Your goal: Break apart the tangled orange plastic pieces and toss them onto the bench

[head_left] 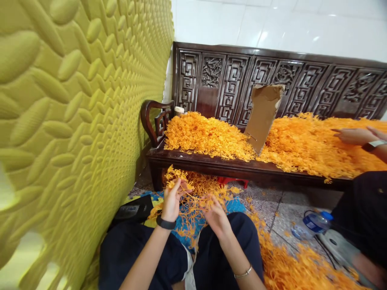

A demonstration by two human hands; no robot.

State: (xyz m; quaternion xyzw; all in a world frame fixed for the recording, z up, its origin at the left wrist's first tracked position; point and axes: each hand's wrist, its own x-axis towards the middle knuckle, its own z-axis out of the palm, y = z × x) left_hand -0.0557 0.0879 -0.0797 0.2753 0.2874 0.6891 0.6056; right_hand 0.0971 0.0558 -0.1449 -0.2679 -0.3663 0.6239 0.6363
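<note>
My left hand (171, 200) is raised, its fingers closed on a tangled cluster of orange plastic pieces (177, 177). A black band sits on that wrist. My right hand (216, 213), with a thin bracelet lower on the arm, pinches more of the same orange pieces (198, 201) just below. Both hands hover over my lap, above a blue patterned mat (232, 204) strewn with orange bits. A great heap of the orange pieces (208, 135) covers the seat of a dark carved wooden bench (229, 165) in front of me.
A padded yellow panel (75, 112) leans close on my left. A cardboard piece (263, 114) stands in the heap. Another person's hand (352, 135) with a watch reaches over the pile at right. A water bottle (313, 223) lies on the floor among more orange pieces (290, 266).
</note>
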